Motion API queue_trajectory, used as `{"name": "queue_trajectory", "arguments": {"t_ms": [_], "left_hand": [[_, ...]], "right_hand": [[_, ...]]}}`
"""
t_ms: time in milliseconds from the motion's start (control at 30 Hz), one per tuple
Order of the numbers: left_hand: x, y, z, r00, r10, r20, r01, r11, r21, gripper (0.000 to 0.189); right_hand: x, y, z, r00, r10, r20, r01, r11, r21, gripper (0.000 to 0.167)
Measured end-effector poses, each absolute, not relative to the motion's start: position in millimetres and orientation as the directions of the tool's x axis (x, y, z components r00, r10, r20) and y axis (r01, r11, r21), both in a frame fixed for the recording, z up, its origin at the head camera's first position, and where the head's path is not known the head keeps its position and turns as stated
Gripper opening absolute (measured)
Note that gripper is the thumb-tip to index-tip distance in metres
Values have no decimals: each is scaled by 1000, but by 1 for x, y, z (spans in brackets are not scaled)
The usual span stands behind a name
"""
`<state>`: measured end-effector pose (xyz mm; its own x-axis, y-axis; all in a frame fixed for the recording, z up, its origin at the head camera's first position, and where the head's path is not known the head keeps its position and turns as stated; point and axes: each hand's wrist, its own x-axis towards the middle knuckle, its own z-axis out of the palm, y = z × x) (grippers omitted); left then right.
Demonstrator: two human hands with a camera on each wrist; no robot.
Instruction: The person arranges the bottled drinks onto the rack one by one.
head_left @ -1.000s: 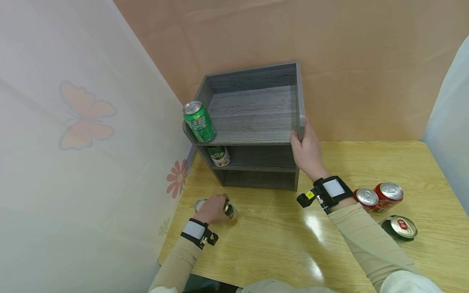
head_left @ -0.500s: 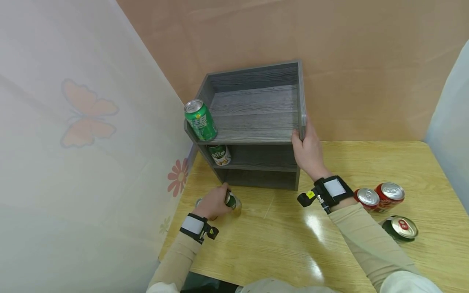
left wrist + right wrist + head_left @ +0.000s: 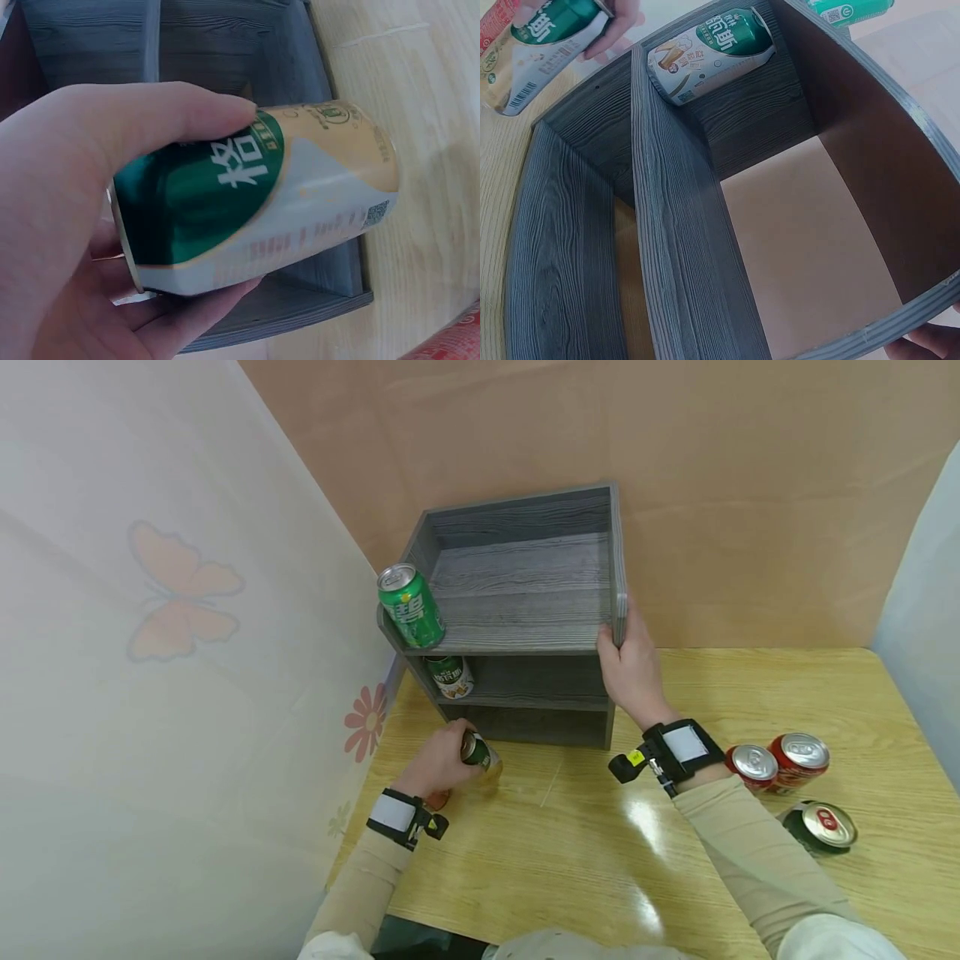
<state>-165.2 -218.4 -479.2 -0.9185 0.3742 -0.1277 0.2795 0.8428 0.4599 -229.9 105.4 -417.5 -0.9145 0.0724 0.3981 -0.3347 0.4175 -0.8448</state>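
My left hand (image 3: 438, 764) grips a green, white and gold drink can (image 3: 247, 202), which is tilted in the head view. The can is in front of the lowest compartment of a grey wooden shelf (image 3: 525, 602). In the left wrist view the thumb lies over the can and the fingers curl beneath it. My right hand (image 3: 633, 677) holds the shelf's right side panel, thumb at the front edge. A similar can (image 3: 716, 56) lies in view on the middle level at the left. On the top level a green can (image 3: 411, 610) stands at the left front corner.
Partly hidden by the left wrist, a red can (image 3: 437, 799) is on the wooden table (image 3: 585, 860). Beyond the right wrist are two red cans, one nearer (image 3: 752, 766) and one farther (image 3: 801, 762), plus a dark green can (image 3: 821, 827). A wall (image 3: 247, 760) borders the left.
My left hand has moved forward with the can, from the table towards the bottom of the shelf. The red can's lower part now shows behind the wrist. My right hand stays on the panel.
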Motion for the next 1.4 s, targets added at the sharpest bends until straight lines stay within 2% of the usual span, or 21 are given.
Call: {"name": "queue_trajectory", "arguments": {"t_ms": [133,467,800,1400], "left_hand": [[-167,-218,-475,-922,368,-117,266,825,499,65],[-169,-211,-461,-937,330,-116,246,857,452,67],[-175,-207,-453,-935,349,-62,293,859,421,65],[-177,-201,-439,-928,371,42,349,822,450,73]], "right_hand": [[-231,105,-418,-913,72,401,-338,416,-844,62],[-231,105,-418,-915,65,399,-338,416,-844,62],[-231,105,-417,-913,62,402,-343,413,-844,63],[-231,106,-419,-914,66,401,-340,418,-842,63]]}}
